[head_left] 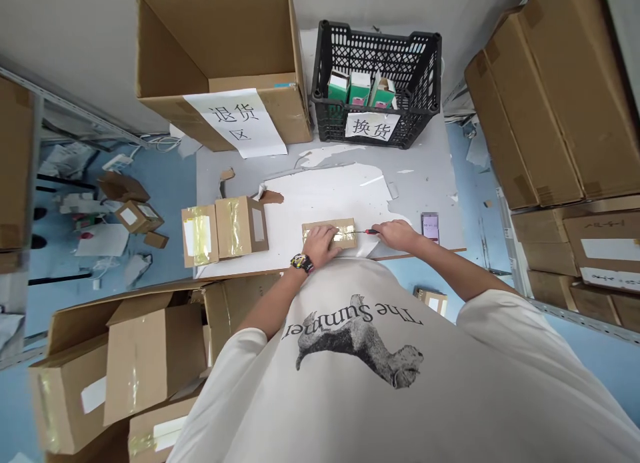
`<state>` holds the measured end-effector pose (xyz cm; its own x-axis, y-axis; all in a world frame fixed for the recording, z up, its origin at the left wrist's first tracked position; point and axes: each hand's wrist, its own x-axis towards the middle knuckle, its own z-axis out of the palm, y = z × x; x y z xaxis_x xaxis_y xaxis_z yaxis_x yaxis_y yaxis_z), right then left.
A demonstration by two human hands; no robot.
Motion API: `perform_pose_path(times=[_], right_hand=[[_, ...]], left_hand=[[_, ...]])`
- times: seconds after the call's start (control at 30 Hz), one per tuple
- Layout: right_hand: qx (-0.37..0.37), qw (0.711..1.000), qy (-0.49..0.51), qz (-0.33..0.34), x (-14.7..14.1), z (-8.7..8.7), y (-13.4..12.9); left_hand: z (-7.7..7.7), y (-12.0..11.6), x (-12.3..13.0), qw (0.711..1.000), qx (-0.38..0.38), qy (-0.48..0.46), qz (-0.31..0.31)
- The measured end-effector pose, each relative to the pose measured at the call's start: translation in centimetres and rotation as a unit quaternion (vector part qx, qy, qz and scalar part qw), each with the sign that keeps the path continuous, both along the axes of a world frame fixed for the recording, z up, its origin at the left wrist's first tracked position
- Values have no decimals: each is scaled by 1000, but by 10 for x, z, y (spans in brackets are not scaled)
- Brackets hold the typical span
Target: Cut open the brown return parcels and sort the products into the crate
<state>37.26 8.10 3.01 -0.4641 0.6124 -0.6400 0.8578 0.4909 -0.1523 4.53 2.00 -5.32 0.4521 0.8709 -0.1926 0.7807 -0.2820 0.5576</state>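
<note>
A small taped cardboard box point(320, 224) lies at the table's front edge, close to my body. My left hand point(323, 246) rests over its left part and steadies it, fingers bent across the top. In my right hand point(397, 235), closed round the red and black handle, is a screwdriver point(371, 231). Its thin shaft points left and reaches over the shiny tape on the box's right half; whether the tip is under the tape I cannot tell. White torn sheeting point(325, 189) covers the tabletop beneath.
Two taped boxes point(235, 228) stand at the table's left. A phone point(430, 227) lies on the right. Behind are a large open carton point(295, 116) and a black crate point(425, 109) with green-white packs point(360, 89). Cartons fill the lower left point(135, 363) and right shelves point(540, 116).
</note>
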Motion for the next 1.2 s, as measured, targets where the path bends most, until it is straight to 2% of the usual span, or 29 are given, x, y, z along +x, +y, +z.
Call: perform_pose_path(times=[0.1, 0.2, 0.4, 0.6, 0.77, 0.97, 1.2], right_hand=[[-4, 1000, 6, -12, 2, 0, 2], [-4, 1000, 6, -23, 7, 2, 3], [-5, 1000, 4, -30, 9, 1, 0], [23, 1000, -9, 16, -2, -2, -8], [24, 999, -15, 38, 0, 3, -9], [15, 1000, -15, -6, 3, 4, -7], [-12, 997, 4, -71, 5, 4, -1]], left_hand=[[-4, 7, 30, 999, -6, 13, 36], [-5, 9, 41, 999, -7, 15, 35], [-1, -1, 39, 1000, -10, 7, -16], [-8, -9, 32, 1000, -11, -3, 8], [-13, -10, 32, 1000, -7, -8, 26], [-12, -8, 39, 999, -10, -8, 47], [-12, 3, 58, 994, -32, 9, 107]])
